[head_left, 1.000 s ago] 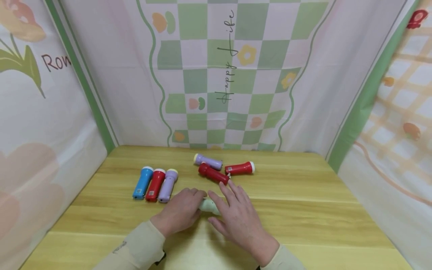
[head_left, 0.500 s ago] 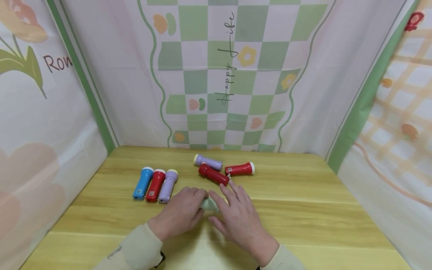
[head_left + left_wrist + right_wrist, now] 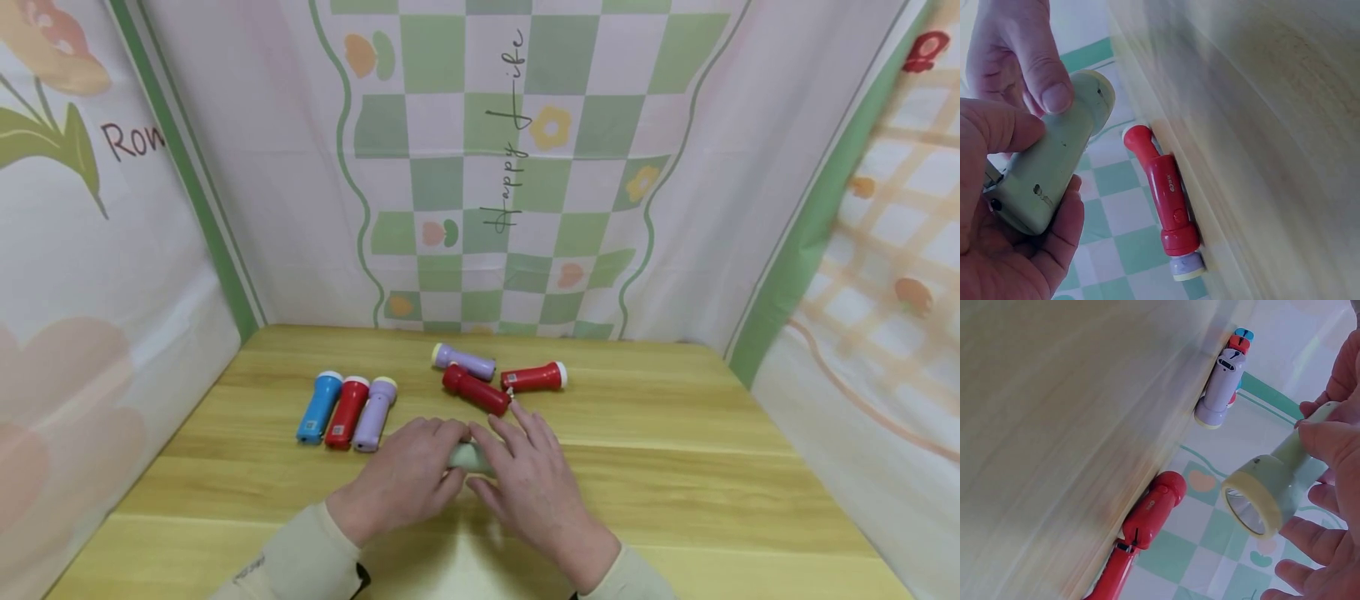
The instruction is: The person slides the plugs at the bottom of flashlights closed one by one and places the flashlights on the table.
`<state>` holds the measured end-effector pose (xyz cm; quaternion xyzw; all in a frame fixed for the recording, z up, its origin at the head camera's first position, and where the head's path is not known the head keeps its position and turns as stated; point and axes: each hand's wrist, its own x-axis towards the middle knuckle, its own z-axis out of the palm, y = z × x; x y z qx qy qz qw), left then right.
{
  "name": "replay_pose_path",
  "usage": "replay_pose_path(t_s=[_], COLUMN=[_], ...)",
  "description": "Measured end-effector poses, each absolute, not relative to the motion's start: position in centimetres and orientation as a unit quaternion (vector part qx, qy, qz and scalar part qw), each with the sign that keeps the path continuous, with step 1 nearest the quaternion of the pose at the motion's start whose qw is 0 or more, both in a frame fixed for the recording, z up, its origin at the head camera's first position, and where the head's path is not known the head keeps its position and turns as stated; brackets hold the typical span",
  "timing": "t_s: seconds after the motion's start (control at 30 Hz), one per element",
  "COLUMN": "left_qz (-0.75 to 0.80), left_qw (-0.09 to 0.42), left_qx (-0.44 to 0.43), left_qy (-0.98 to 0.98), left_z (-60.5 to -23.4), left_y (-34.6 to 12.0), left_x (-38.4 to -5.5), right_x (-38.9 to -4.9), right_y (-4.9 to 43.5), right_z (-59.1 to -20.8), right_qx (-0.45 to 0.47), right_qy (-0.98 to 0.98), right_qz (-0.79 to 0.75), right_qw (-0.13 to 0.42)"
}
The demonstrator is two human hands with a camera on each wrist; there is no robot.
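Note:
In the head view a mint-green flashlight lies level between my two hands, partly covered by them. My left hand grips its tail end, thumb along the body and fingers wrapped beneath, as the left wrist view shows. My right hand has its thumb pressed on the barrel near the head, with the forefinger close round it and the other fingers spread. The cream-rimmed lens of the flashlight faces away from my left hand in the right wrist view. A dark red flashlight lies just beyond my right fingertips.
Blue, red and purple flashlights lie side by side on the left of the wooden table. Behind my hands are another purple flashlight and a red one. Printed curtains enclose the table.
My left hand has shifted slightly right, towards my right hand. The mint-green flashlight has turned a little about its length. The other flashlights have stayed put.

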<state>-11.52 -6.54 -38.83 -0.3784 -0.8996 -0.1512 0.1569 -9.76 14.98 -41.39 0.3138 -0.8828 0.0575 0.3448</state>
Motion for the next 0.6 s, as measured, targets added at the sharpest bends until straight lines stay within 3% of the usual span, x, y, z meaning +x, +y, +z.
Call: replay_pose_path(t_s=[0.6], left_qz=[-0.199], left_qw=[0.163], left_qx=[-0.365], left_qy=[-0.895], left_z=[-37.92], left_y=[-6.51], left_x=[-11.04], right_x=[-9.96], right_y=[14.69], right_z=[-41.51], right_qx=[0.319], right_qy=[-0.866], right_qz=[0.092], right_qw=[0.373])
